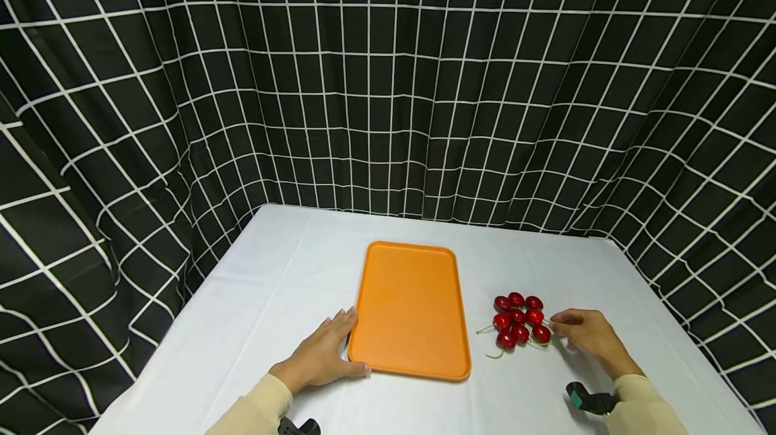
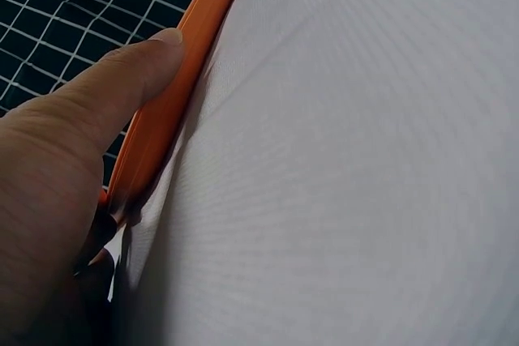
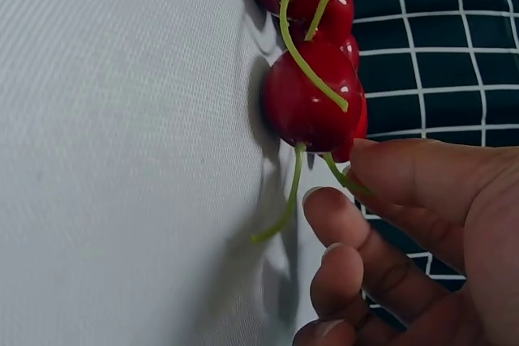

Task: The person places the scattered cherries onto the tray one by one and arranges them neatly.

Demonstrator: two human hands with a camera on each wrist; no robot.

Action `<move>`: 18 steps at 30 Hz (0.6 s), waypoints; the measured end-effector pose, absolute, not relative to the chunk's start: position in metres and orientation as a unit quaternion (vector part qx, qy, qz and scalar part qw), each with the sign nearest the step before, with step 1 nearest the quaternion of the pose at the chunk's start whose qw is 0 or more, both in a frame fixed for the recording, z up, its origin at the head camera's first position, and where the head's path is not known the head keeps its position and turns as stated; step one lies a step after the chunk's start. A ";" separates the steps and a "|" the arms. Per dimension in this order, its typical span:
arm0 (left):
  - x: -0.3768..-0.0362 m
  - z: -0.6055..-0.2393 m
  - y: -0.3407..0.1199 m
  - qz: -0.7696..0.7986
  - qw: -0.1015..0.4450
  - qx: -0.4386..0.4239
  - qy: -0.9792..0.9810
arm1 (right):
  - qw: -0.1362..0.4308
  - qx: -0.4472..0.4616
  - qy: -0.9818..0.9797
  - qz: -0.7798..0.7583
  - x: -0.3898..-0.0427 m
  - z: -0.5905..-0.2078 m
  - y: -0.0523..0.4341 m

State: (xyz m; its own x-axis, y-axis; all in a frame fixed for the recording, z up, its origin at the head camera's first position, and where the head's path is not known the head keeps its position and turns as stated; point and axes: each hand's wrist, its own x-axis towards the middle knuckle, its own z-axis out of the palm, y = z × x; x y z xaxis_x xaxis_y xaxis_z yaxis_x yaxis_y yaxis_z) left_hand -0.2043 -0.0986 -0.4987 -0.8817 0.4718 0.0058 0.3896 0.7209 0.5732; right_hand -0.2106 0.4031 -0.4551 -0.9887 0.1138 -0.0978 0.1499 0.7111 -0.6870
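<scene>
Left hand (image 1: 321, 354) spread against tray (image 1: 409, 307); right hand (image 1: 589, 335) at cherry stem (image 3: 337, 172) — whether pinching, I cannot tell.

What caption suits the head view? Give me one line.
Left hand against an orange tray, right hand beside clustered red cherries.

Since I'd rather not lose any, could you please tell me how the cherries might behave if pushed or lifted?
The cherries would probably roll when pushed, being round, though touching neighbours may check them. Their glossy look suggests a slippery surface. Lifted by the thin, curved green stems, they might swing, since the stems look flexible.
</scene>
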 end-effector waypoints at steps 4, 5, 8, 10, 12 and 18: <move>-0.204 -0.497 -0.099 0.292 0.076 0.233 0.924 | 0.022 0.077 0.927 -0.367 -0.215 -0.457 0.401; -0.204 -0.497 -0.099 0.293 0.078 0.234 0.924 | 0.022 0.079 0.927 -0.366 -0.215 -0.457 0.401; -0.204 -0.497 -0.098 0.294 0.080 0.235 0.923 | 0.016 0.079 0.929 -0.360 -0.215 -0.456 0.402; -0.204 -0.497 -0.098 0.293 0.079 0.234 0.923 | 0.010 0.078 0.933 -0.351 -0.215 -0.455 0.402; -0.204 -0.498 -0.098 0.292 0.076 0.235 0.924 | -0.002 0.075 0.939 -0.336 -0.215 -0.453 0.402; -0.203 -0.498 -0.099 0.287 0.068 0.236 0.926 | -0.045 0.034 0.949 -0.309 -0.216 -0.443 0.396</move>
